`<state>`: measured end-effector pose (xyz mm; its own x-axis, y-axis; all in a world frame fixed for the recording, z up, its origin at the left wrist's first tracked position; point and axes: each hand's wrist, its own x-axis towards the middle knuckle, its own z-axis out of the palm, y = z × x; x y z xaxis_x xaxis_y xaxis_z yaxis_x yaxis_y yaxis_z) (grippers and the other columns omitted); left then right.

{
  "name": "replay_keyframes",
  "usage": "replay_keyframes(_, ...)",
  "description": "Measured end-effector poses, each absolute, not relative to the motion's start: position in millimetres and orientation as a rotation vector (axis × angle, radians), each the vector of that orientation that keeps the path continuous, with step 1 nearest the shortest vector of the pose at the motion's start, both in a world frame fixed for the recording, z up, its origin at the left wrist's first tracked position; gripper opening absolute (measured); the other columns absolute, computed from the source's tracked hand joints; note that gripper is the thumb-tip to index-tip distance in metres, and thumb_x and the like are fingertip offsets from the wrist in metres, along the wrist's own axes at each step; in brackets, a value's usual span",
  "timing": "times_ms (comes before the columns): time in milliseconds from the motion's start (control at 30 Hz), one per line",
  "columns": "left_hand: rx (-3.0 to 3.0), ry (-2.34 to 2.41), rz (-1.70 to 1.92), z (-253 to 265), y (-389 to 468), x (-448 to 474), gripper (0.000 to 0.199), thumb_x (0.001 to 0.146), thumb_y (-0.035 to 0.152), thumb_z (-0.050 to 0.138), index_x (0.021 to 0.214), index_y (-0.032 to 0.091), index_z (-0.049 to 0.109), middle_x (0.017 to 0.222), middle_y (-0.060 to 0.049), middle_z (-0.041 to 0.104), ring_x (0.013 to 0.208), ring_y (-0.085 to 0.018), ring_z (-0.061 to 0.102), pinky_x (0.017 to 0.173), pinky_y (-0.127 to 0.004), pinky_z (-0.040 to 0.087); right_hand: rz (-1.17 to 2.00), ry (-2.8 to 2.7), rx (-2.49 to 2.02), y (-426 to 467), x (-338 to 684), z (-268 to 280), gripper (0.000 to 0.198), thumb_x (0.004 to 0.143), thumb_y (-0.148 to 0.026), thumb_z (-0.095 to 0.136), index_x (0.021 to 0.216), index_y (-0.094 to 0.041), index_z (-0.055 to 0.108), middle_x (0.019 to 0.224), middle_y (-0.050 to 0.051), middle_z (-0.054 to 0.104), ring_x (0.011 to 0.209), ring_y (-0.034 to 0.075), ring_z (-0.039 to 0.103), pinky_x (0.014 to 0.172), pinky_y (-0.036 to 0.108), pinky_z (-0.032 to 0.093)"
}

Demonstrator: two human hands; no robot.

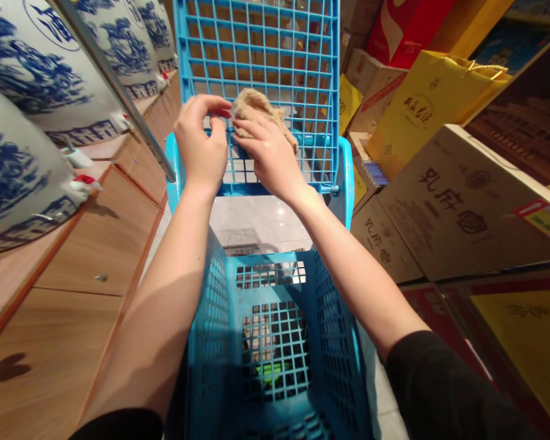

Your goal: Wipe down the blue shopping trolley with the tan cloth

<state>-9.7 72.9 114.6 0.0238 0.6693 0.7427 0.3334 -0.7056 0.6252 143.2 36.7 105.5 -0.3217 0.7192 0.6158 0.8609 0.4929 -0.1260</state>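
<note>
A fluffy beige cloth (pixel 252 101) lies bunched under the fingers of my right hand (pixel 272 156), which presses it to the upright blue plastic grid panel (pixel 261 36). To its left, my left hand (pixel 204 143) is at the panel's lower left part. Its fingers curve, with a gap between thumb and forefinger, and I see nothing in it; whether the fingertips touch the bars I cannot tell. Below my arms is a blue plastic shopping basket (pixel 238 311) with latticed walls and floor. Something green (pixel 272 371) shows through the floor lattice.
Large white-and-blue patterned jars (pixel 50 73) stand on a wooden cabinet (pixel 73 263) at left. A metal pole (pixel 114 85) slants in front of them. At right are stacked cardboard boxes (pixel 458 201), a yellow gift bag (pixel 421 110) and a red box (pixel 407 27).
</note>
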Motion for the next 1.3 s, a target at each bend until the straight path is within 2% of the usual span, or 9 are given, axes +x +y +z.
replay_keyframes(167, 2.08, 1.077, 1.748, 112, 73, -11, 0.012, 0.096, 0.029, 0.056, 0.092, 0.032, 0.067, 0.104, -0.002, 0.076, 0.11, -0.028, 0.066, 0.109, -0.049, 0.049, -0.332, -2.083, -1.331, 36, 156, 116, 0.045, 0.108, -0.018, 0.04, 0.129, -0.037, 0.075, 0.162, -0.013, 0.056, 0.16, 0.011, 0.042, 0.139, 0.041, 0.034)
replay_keyframes(267, 2.096, 1.09, 1.709, 112, 72, -10, 0.014, 0.099, 0.041, 0.055, 0.095, 0.034, 0.066, 0.104, -0.002, 0.076, 0.114, -0.03, 0.063, 0.11, -0.051, 0.046, -0.417, -1.853, -1.31, 49, 193, 110, 0.044, 0.106, -0.021, 0.044, 0.13, -0.042, 0.074, 0.163, -0.011, 0.054, 0.164, 0.02, 0.037, 0.139, 0.057, 0.029)
replay_keyframes(367, 2.045, 1.068, 1.674, 113, 70, -8, 0.012, 0.097, 0.043, 0.055, 0.097, 0.035, 0.064, 0.106, -0.001, 0.075, 0.115, -0.029, 0.063, 0.11, -0.052, 0.044, -0.413, -1.654, -1.253, 60, 212, 96, 0.048, 0.104, -0.027, 0.048, 0.143, -0.049, 0.065, 0.163, -0.013, 0.053, 0.169, 0.022, 0.02, 0.139, 0.064, 0.02)
replay_keyframes(467, 2.013, 1.06, 1.668, 115, 69, -7, 0.011, 0.094, 0.041, 0.057, 0.098, 0.034, 0.064, 0.107, -0.002, 0.075, 0.116, -0.03, 0.062, 0.11, -0.052, 0.042, -0.372, -1.631, -1.243, 59, 195, 87, 0.044, 0.104, -0.027, 0.048, 0.141, -0.043, 0.067, 0.167, -0.011, 0.05, 0.171, 0.021, 0.005, 0.139, 0.061, 0.015)
replay_keyframes(533, 2.015, 1.065, 1.667, 115, 69, -7, 0.011, 0.093, 0.042, 0.057, 0.097, 0.035, 0.063, 0.106, -0.003, 0.075, 0.117, -0.031, 0.062, 0.109, -0.053, 0.042, -0.323, -1.753, -1.268, 53, 172, 86, 0.042, 0.105, -0.024, 0.045, 0.136, -0.037, 0.071, 0.168, -0.008, 0.05, 0.171, 0.024, 0.009, 0.139, 0.063, 0.016)
replay_keyframes(767, 2.04, 1.069, 1.681, 113, 73, -8, 0.008, 0.096, 0.038, 0.057, 0.095, 0.032, 0.062, 0.106, -0.003, 0.073, 0.114, -0.027, 0.062, 0.113, -0.05, 0.042, -0.25, -1.953, -1.252, 56, 158, 101, 0.046, 0.104, -0.021, 0.044, 0.136, -0.043, 0.069, 0.166, -0.012, 0.053, 0.166, 0.018, 0.031, 0.14, 0.049, 0.024)
replay_keyframes(1000, 2.047, 1.016, 1.721, 110, 74, -8, 0.021, 0.091, 0.017, 0.054, 0.093, 0.035, 0.066, 0.105, -0.001, 0.075, 0.111, -0.027, 0.064, 0.109, -0.045, 0.046, -0.388, -1.741, -1.292, 56, 187, 97, 0.05, 0.104, -0.025, 0.047, 0.15, -0.038, 0.06, 0.171, -0.007, 0.046, 0.171, 0.023, -0.007, 0.138, 0.069, 0.005)
replay_keyframes(1133, 2.02, 0.94, 1.732, 108, 81, -11, 0.021, 0.092, 0.017, 0.058, 0.095, 0.036, 0.067, 0.104, 0.0, 0.076, 0.111, -0.027, 0.064, 0.109, -0.046, 0.045, -0.376, -1.889, -1.359, 41, 160, 92, 0.047, 0.103, -0.022, 0.047, 0.146, -0.03, 0.066, 0.17, 0.002, 0.049, 0.171, 0.029, 0.005, 0.137, 0.07, 0.015)
replay_keyframes(1300, 2.077, 0.955, 1.783, 104, 85, -12, 0.02, 0.093, 0.015, 0.059, 0.095, 0.032, 0.07, 0.101, 0.001, 0.076, 0.106, -0.025, 0.065, 0.106, -0.045, 0.049, -0.326, -1.992, -1.237, 53, 169, 97, 0.046, 0.108, -0.029, 0.038, 0.139, -0.036, 0.07, 0.169, -0.005, 0.05, 0.168, 0.019, 0.024, 0.139, 0.049, 0.024)
